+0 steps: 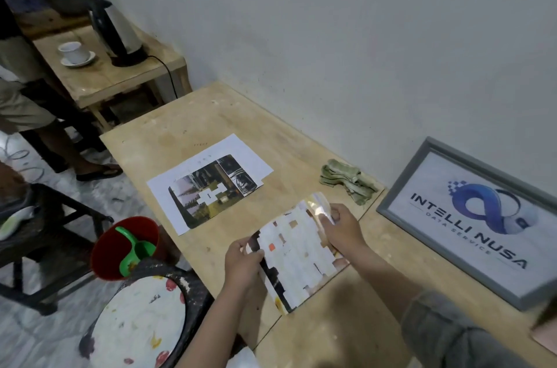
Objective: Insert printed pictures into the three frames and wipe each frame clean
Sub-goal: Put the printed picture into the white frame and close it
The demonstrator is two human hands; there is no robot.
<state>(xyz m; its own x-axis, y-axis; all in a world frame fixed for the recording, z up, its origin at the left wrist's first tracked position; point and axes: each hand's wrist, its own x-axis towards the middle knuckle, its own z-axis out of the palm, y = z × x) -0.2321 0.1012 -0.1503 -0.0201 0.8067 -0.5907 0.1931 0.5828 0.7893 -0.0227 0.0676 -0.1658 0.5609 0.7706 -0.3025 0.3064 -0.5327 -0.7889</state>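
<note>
We've got 1 grey-framed logo picture (470, 224) leaning on wall at right, looks done. Left hand (242, 262) and right hand (340, 227) both pinch edges of glossy mosaic-patterned print (297, 253) over the wooden table (168, 138). 2nd white-bordered photo printout (211, 183) lies flat beyond; crumpled green cloth (346, 180) unused nearby. Other 2 frames not visible, so inserting + wiping prob. remain.

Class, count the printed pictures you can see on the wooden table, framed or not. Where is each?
3. One glossy printed picture is gripped by both hands; one picture on a white paper sheet lies mid-table; one logo print sits in the grey rectangular frame leaning against the wall. Others may be hidden.
</note>
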